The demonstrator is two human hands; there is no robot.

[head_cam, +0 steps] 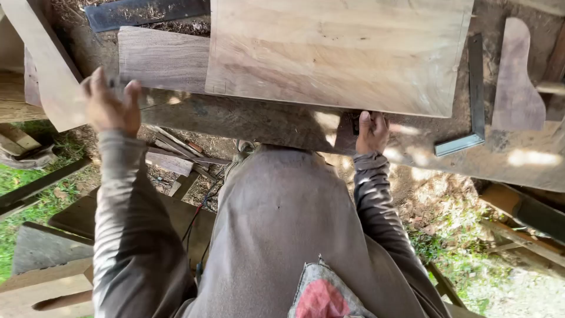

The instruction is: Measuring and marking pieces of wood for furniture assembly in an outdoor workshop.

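The large pale rectangular wooden board [338, 50] lies flat on the rough grey workbench [247, 118], filling the upper centre of the frame; the right hand [371, 132] grips its near edge, fingers curled around a small dark object I cannot identify; the left hand [110, 106], upper left, clasps the end of a darker brown plank [162, 59]; a steel try square [474, 94] lies at right, beside a curved wooden cut-out [517, 76].
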